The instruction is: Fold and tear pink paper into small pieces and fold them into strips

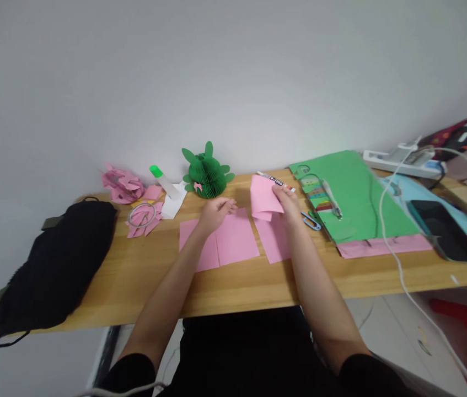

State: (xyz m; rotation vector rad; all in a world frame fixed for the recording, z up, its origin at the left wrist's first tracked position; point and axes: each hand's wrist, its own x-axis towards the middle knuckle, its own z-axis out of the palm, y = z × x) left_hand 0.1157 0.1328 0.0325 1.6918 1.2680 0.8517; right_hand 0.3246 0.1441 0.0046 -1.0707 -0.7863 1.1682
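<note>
My right hand (286, 199) grips a pink paper sheet (265, 194), which bends over and is raised off the table. My left hand (215, 214) is closed, its fingers curled together above the flat pink sheets (237, 237); whether anything is in them I cannot make out. Below my right hand lies another pink sheet (273, 242), partly covered by the forearm. A green paper honeycomb figure (207, 173) with leaf-shaped pieces and a small pink shape stands behind my left hand. Behind the raised sheet is a white marker-like tube (274, 179), partly hidden.
On the left are a black cloth bag (63, 259), crumpled pink paper (123, 184), a ring (142, 215) and a glue stick (165, 182). To the right lie a blue clip (311, 221), green sheets (365, 198), a phone (446, 229), a power strip (402, 160) and a white cable (398, 264).
</note>
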